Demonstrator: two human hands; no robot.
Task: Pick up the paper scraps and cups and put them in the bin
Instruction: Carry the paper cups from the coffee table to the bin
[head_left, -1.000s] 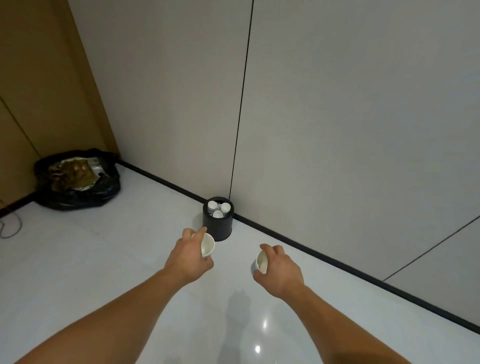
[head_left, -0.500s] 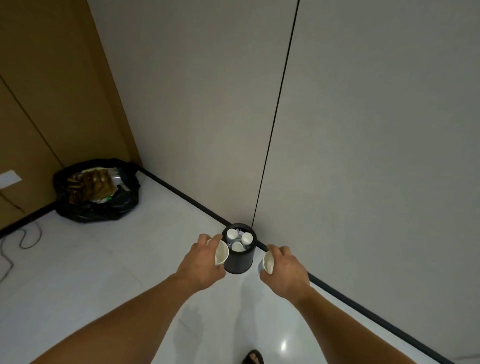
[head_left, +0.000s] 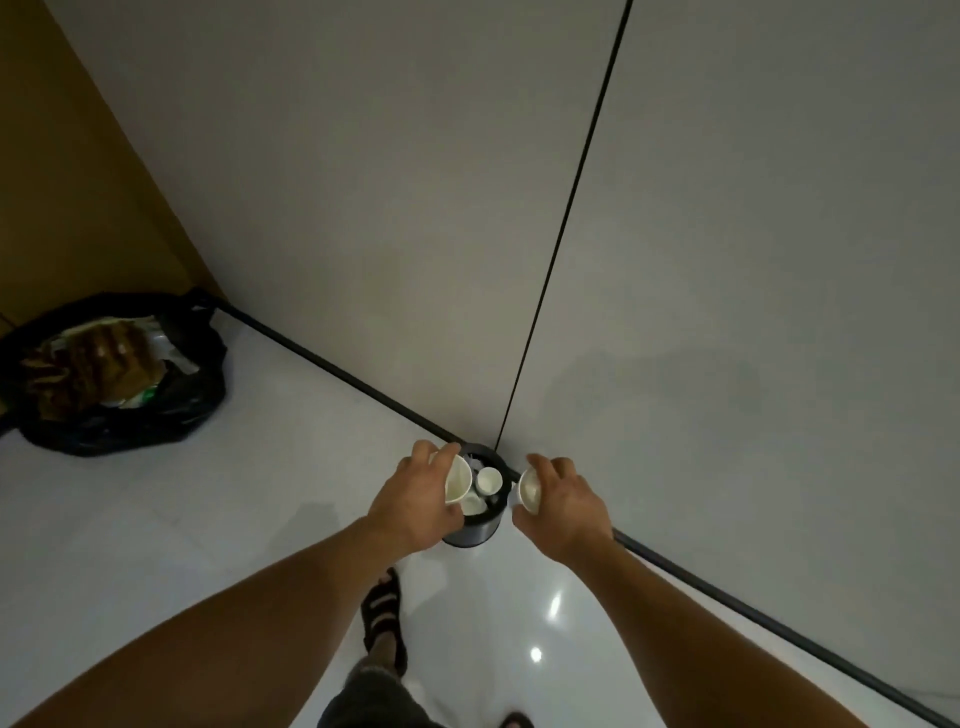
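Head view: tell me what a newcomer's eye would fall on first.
The two hands at centre draw the eye: the left hand grips a white paper cup over the small dark bin, while the right hand holds a second cup just beside its rim. Discarded cups already lie inside the bin. At far left lies an open black rubbish bag stuffed with waste.
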